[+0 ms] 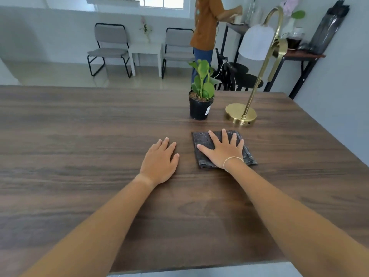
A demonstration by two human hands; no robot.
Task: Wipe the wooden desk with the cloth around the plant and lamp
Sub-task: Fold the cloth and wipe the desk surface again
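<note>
Wood: dark grained desk point(79, 148) filled the near view, bare across its left half; nothing there would block a long stroke.
Left hand: left hand point(159, 162) lay palm down on bare wood, fingers loosely together, gripping nothing; judged a brace for the body's lean, kept just clear of the cloth's left edge.
Right hand: right hand point(223, 150) was spread flat on the cloth point(201, 139), fingers splayed, pressing rather than pinching; a wide palm likely kept the folded pad from bunching when pushed. A thin bracelet point(232, 158) showed at the wrist.
Cloth: dark, folded to a rough square, flat on the desk right of centre, just short of the pot and lamp base.
Plant: plant point(201, 92) in a black pot stood upright beyond the cloth, apart from it.
Lamp: brass lamp point(241, 114) sat right of the pot, a strip of wood between the two; stem arched up to a white shade.
Stage: wiping position taken; the strip near both bases looked next.
Risk: a light pot and tall stem could tip if nudged.
Far: chairs point(108, 48) and a standing person point(207, 25), well behind.
</note>
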